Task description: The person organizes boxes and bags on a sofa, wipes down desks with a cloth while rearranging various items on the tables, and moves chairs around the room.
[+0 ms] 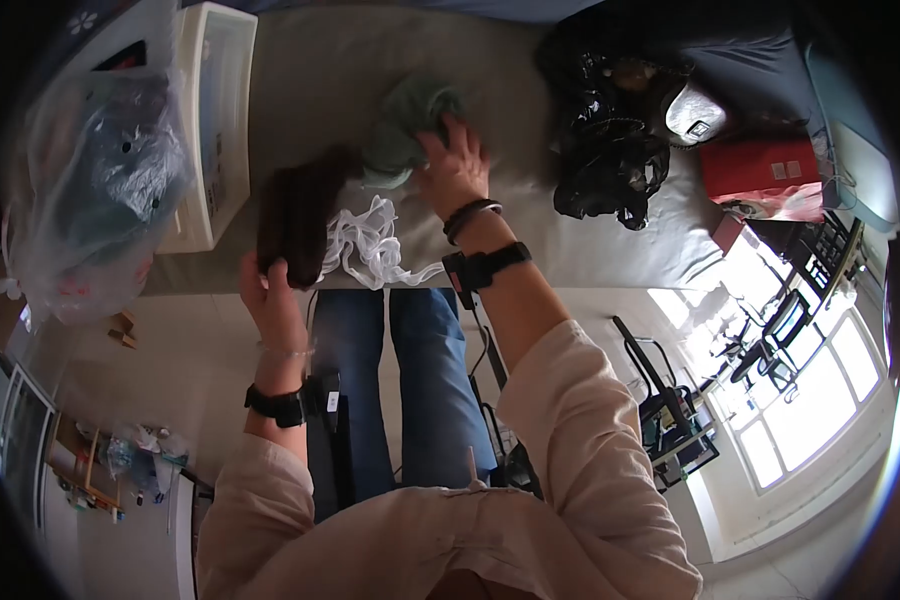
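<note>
A dark brown cloth (295, 215) lies at the left of the grey-covered surface (315, 60), its lower end pinched between the thumb and fingers of my left hand (273, 305). My right hand (457, 172) rests with spread fingers against the right side of a crumpled grey-green cloth (400, 130); whether the fingertips grip it is hard to tell, but they look apart. Between both hands, near the front edge, is a tangle of white straps or ribbon (370, 245). It lies just right of the brown cloth and below the green one.
On the left stand a cream plastic bin (205, 130) and a filled clear plastic bag (105, 190). Black plastic bags (610, 175) lie right of my right hand, with a red box (760, 175) farther right. My legs are below the front edge.
</note>
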The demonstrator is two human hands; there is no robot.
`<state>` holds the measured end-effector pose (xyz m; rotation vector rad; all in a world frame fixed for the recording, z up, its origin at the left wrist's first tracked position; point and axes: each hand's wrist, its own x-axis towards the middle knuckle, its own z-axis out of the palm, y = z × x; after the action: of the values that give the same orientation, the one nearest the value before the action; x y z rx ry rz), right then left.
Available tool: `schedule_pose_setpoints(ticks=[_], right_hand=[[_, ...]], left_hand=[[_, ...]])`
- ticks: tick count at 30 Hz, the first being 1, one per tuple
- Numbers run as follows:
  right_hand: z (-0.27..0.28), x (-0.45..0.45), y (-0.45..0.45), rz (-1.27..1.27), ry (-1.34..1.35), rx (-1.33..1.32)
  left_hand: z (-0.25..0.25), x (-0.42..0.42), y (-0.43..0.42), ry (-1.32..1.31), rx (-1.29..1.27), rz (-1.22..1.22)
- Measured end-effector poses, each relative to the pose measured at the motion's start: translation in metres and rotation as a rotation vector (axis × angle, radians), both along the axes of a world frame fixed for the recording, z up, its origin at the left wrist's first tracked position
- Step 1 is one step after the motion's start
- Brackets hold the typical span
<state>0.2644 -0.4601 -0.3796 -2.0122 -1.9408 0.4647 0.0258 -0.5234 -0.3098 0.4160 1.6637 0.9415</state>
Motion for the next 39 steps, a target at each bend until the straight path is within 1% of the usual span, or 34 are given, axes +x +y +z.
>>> schedule_pose_setpoints(ticks=[1,2,3,4,5,6,7,8,9,10,11,12,13,14,15,16,17,18,20,21,22,24,25,26,27,28,29,30,31,32,34,37,38,39], right_hand=[[-0.006,0.003,0.002,0.037,-0.104,0.034],[0.001,0.006,0.007,0.023,-0.117,0.038],[0.017,0.007,0.011,-0.267,0.167,-0.208],[0.031,0.009,0.008,-0.561,0.448,-0.446],[0.04,0.012,-0.003,-0.413,0.445,-0.409],[0.049,0.012,-0.014,-0.262,0.444,-0.375],[0.062,0.012,-0.021,-0.058,0.457,-0.481],[0.073,0.014,-0.024,0.15,0.473,-0.583],[0.077,0.021,-0.026,0.145,0.46,-0.575],[0.081,0.031,-0.029,0.063,0.267,-0.328],[0.084,0.044,-0.034,-0.02,0.075,-0.087],[0.074,0.071,-0.039,-0.228,0.029,-0.048],[0.087,0.091,-0.027,-0.432,-0.237,-0.114],[0.077,0.118,-0.03,-0.595,-0.354,-0.166],[0.066,0.141,-0.037,-0.685,-0.383,-0.249],[0.043,0.174,-0.056,-0.74,-0.119,-0.4],[0.013,0.196,-0.076,-0.853,0.285,-0.277],[0.013,0.196,-0.077,-0.993,0.534,-0.188],[0.051,0.183,-0.07,-1.043,0.815,-0.094],[0.077,0.169,-0.067,-0.958,0.774,-0.159],[0.105,0.152,-0.063,-0.871,0.731,-0.219],[0.153,0.112,-0.052,-0.637,0.645,-0.133],[0.169,0.097,-0.049,-0.527,0.718,-0.115],[0.18,0.082,-0.049,-0.416,0.789,-0.097],[0.185,0.067,-0.053,-0.213,0.932,-0.069],[0.194,0.047,-0.052,-0.022,0.979,0.006],[0.207,0.029,-0.053,0.055,1.006,-0.036],[0.215,0.009,-0.06,0.154,0.91,-0.07],[0.228,-0.001,-0.061,0.165,0.838,-0.122],[0.23,-0.011,-0.069,0.17,0.825,-0.201],[0.236,-0.011,-0.078,0.185,0.907,-0.32],[0.231,0.005,-0.095,0.152,1.151,-0.687],[0.212,0.006,-0.108,0.093,1.197,-0.455],[0.196,0.02,-0.11,0.092,1.139,-0.392]], left_hand=[[-0.015,-0.006,-0.009,0.183,-0.047,-0.101],[-0.024,-0.007,-0.011,0.354,-0.09,-0.201],[-0.026,-0.002,-0.009,0.597,0.092,-0.448],[-0.027,0.0,-0.001,0.762,0.239,-0.589],[-0.026,0.012,0.001,0.841,0.326,-0.684],[-0.012,0.029,0.016,0.926,0.416,-0.775],[-0.004,0.047,0.024,0.786,0.444,-0.893],[0.006,0.073,0.032,0.643,0.527,-0.862],[-0.002,0.077,0.036,0.557,0.48,-1.018],[-0.009,0.082,0.041,0.469,0.43,-1.176],[-0.015,0.087,0.045,0.399,0.422,-1.068],[-0.018,0.091,0.051,0.422,0.387,-1.018],[-0.029,0.086,0.054,0.382,0.253,-0.915],[-0.037,0.084,0.054,0.341,0.12,-0.815],[-0.032,0.088,0.058,0.336,0.123,-0.827],[-0.023,0.091,0.064,0.63,0.272,-0.854],[-0.016,0.094,0.069,0.929,0.429,-0.858],[-0.012,0.097,0.07,0.938,0.44,-0.859],[-0.002,0.103,0.065,0.826,0.442,-0.88],[-0.004,0.106,0.061,0.845,0.553,-0.954],[-0.008,0.112,0.057,0.847,0.56,-0.966],[-0.011,0.131,0.054,0.148,0.177,-0.97],[-0.004,0.143,0.057,0.15,0.184,-0.978],[0.005,0.153,0.06,-0.225,-0.009,-0.807],[0.013,0.162,0.064,-0.53,-0.225,-0.569],[0.022,0.164,0.067,-0.694,-0.34,-0.425],[0.03,0.158,0.068,-0.764,-0.372,-0.359],[0.035,0.149,0.069,-0.797,-0.388,-0.307],[0.04,0.137,0.072,-0.803,-0.381,-0.275],[0.042,0.12,0.075,-0.785,-0.364,-0.249],[0.043,0.082,0.085,-0.728,-0.319,-0.199],[0.042,0.024,0.098,-0.635,-0.215,-0.211],[0.04,0.011,0.097,-0.559,-0.148,-0.276],[0.041,0.009,0.092,-0.322,0.01,-0.355]])
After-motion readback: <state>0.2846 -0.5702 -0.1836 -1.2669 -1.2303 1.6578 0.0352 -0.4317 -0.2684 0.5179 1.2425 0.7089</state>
